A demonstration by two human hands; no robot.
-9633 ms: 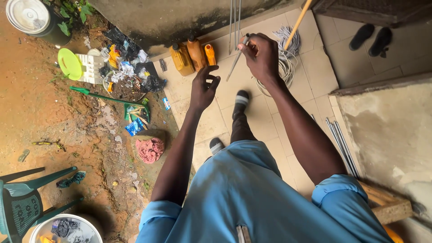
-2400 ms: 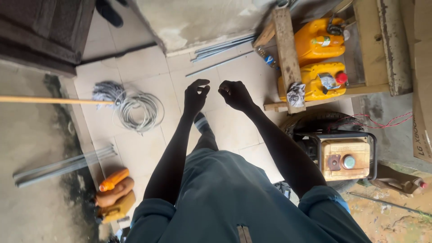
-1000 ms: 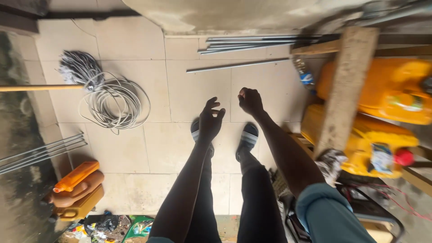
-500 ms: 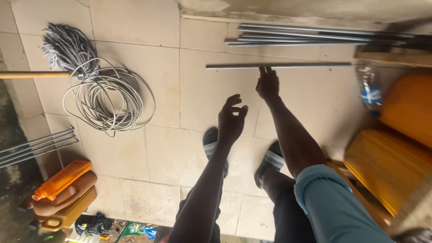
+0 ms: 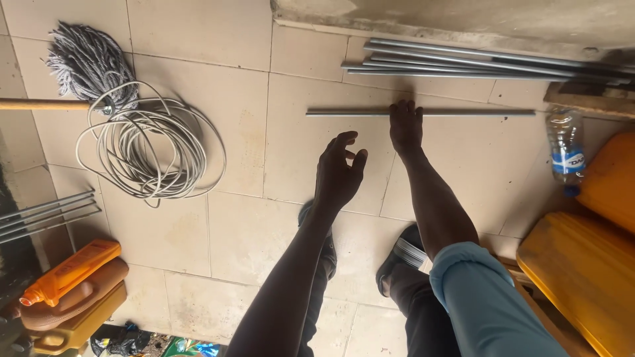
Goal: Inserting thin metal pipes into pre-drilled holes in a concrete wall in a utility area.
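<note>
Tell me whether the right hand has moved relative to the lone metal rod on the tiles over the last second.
Yes. The right hand has gone forward to the lone rod; a second ago it hung short of it, and now its fingers reach it.

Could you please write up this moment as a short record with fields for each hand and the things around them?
right hand: reaching down, fingertips at the single grey rod on the tiled floor
left hand: open, empty, above the floor
rod bundle: by the wall, beyond the single rod
cable coil: left, beside a mop head
bottle: clear plastic, lying at right
jerrycans: yellow, right edge
</note>
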